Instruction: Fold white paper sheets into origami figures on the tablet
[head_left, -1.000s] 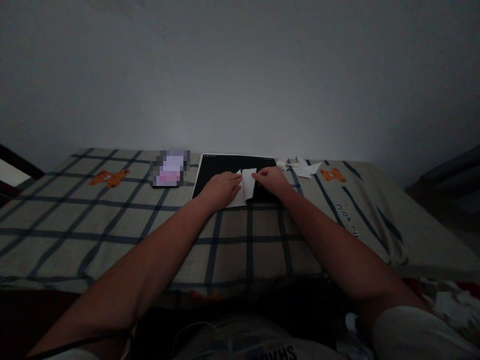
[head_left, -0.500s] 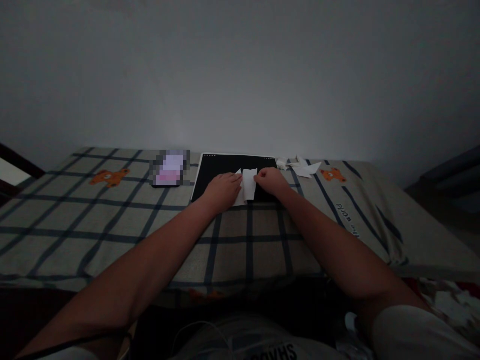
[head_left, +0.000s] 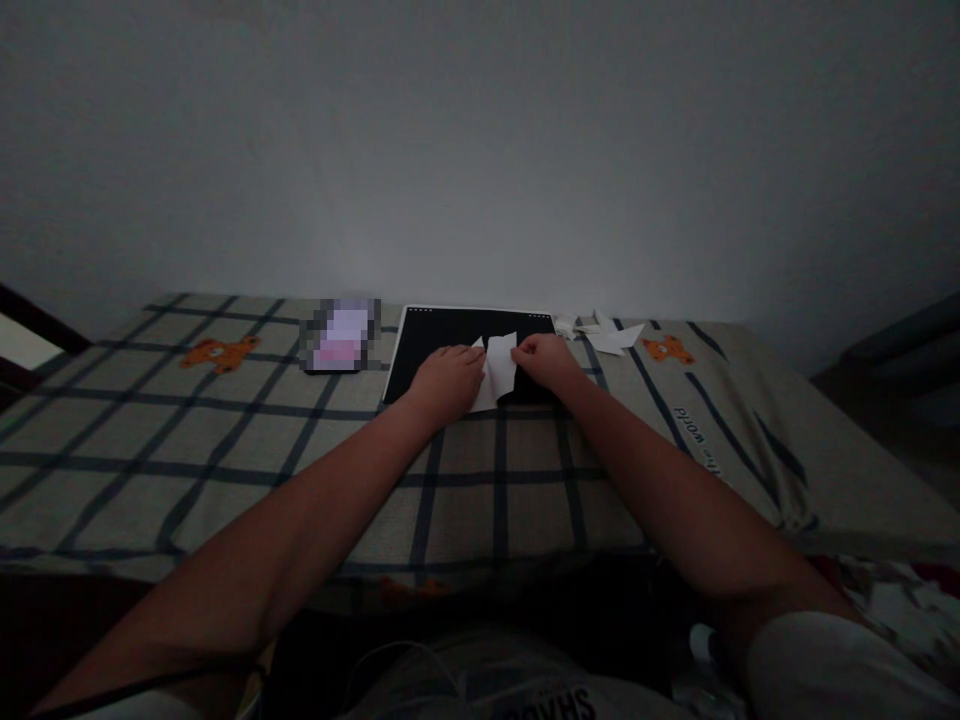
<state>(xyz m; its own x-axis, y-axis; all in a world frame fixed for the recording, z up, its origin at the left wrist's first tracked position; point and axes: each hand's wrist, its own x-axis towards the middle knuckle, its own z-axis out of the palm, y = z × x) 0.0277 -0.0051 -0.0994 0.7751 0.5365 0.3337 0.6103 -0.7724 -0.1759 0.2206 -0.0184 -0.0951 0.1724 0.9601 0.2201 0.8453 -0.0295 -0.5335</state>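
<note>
A small folded piece of white paper [head_left: 502,366] is over the front part of a black board with a pale border [head_left: 439,330]. My left hand [head_left: 448,383] lies over the paper's left part, its fingers flat and partly covering it. At the paper's right edge, my right hand [head_left: 541,358] is closed in a pinch with the fingers curled. The right flap is tilted up from the left part, with a crease between them. What lies beneath my left fingers is hidden.
Left of the board lies a phone [head_left: 341,338], its screen blurred out. To the right are folded white paper pieces [head_left: 611,336]. A checked cloth [head_left: 300,430] with bear prints covers the table, which stands against a grey wall [head_left: 480,150].
The right flap of the paper has swung slightly to the right and opened wider from the crease, with my right hand at its edge. My left hand has barely moved.
</note>
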